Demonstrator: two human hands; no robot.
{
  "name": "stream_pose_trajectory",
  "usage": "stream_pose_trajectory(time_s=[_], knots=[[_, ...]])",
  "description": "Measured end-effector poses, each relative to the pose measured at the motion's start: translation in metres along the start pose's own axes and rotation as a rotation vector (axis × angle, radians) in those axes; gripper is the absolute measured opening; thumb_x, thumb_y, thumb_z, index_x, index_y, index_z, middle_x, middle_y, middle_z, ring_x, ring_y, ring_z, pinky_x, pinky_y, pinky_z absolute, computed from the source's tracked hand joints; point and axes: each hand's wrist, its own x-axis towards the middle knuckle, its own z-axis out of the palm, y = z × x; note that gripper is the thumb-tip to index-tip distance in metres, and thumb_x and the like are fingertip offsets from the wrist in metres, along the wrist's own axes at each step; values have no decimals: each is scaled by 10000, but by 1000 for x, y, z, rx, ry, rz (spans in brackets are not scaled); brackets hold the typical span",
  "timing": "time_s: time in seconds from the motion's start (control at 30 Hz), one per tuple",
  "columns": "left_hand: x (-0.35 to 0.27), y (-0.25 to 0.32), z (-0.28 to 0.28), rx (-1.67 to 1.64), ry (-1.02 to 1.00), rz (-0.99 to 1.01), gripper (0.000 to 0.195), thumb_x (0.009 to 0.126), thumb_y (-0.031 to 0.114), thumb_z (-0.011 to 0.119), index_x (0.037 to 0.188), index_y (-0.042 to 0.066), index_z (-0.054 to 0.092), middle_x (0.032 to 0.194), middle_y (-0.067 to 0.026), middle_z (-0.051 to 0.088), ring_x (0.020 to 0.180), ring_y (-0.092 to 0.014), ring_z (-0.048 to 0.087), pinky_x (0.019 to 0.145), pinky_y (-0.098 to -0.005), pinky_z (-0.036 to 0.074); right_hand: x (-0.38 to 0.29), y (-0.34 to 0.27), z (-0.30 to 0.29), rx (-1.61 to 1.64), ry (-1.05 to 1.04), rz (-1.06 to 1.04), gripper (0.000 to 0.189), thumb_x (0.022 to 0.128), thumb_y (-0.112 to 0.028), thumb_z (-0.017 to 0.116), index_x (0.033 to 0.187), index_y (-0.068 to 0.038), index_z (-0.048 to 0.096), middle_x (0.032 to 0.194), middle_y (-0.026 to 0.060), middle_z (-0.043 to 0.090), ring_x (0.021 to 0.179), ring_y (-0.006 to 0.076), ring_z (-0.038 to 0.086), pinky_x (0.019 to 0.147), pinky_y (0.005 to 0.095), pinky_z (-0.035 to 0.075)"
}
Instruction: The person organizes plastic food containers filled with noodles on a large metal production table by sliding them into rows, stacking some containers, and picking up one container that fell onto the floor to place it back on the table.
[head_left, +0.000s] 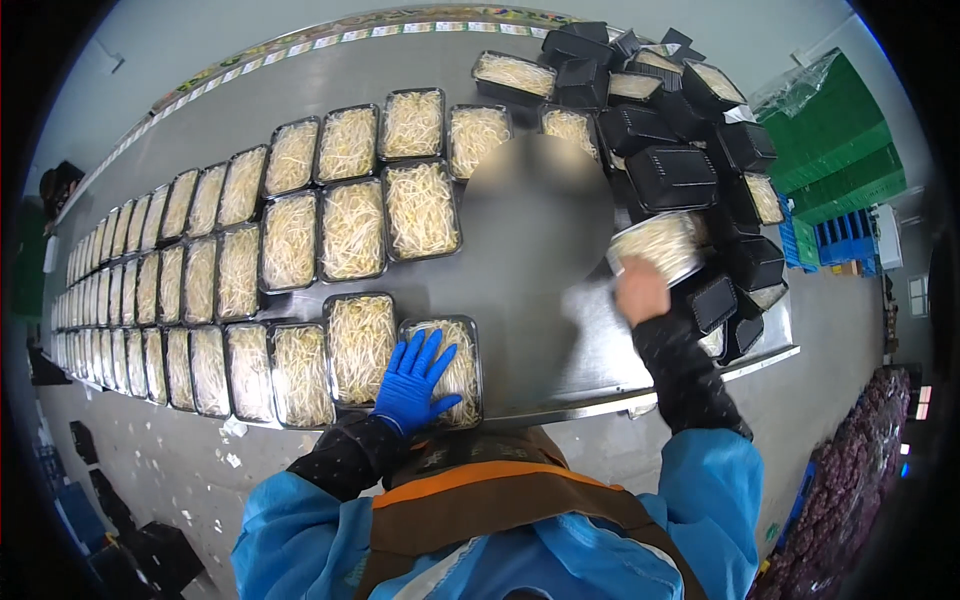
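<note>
My left hand (420, 382), in a blue disposable glove, lies flat with fingers spread on a black plastic tray of bean sprouts (461, 356) at the near table edge. Close to its left is another sprout tray (361, 349). My right hand (643, 291) is bare and motion-blurred at the right, gripping the near edge of a tilted sprout tray (654, 244). That tray is blurred too and lies against a jumbled pile of black trays (671, 178), many of them overturned or on their sides. A round blurred patch hides part of the table between my hands.
Three long rows of sprout trays (289, 240) stretch left along the metal table (300, 79). Green crates (832, 135) and blue crates (844, 238) stand beyond its right end. Mesh sacks of purplish produce (840, 480) lie on the floor at lower right.
</note>
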Motion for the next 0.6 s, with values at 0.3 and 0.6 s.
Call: stream_pose_trajectory(time_s=[0.3, 0.6], knots=[[59, -9, -37, 18, 195, -118, 822, 865, 553, 560, 1484, 89, 282, 1553, -157, 215, 1433, -360, 175, 1147, -545, 86, 59, -146, 3, 480, 164, -313, 133, 810, -128, 520, 930, -130, 577, 943, 64, 562, 939, 252, 564, 796, 352, 474], [115, -67, -36, 305, 125, -176, 325, 839, 390, 628, 976, 98, 585, 997, -113, 585, 988, -296, 527, 857, -429, 394, 117, -75, -49, 645, 107, -189, 794, 542, -377, 845, 1236, -152, 532, 1284, 129, 487, 1176, 351, 456, 999, 453, 365]])
